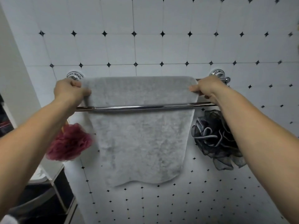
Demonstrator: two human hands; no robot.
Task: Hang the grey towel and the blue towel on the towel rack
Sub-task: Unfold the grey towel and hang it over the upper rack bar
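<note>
The grey towel [142, 136] is draped over the back bar of the chrome towel rack [145, 107] on the tiled wall and hangs down behind the front bar. My left hand [69, 90] pinches the towel's top left corner. At the top right corner my right hand [205, 88] grips the towel's edge. Both hands are at the height of the back bar. The blue towel is not in view.
A dark red bath sponge [71, 143] hangs below the rack's left end, and a black-and-grey one [213, 139] hangs at the right. A white ledge [48, 173] and dark shelving [61, 191] lie at the lower left. White tiles with black diamonds cover the wall.
</note>
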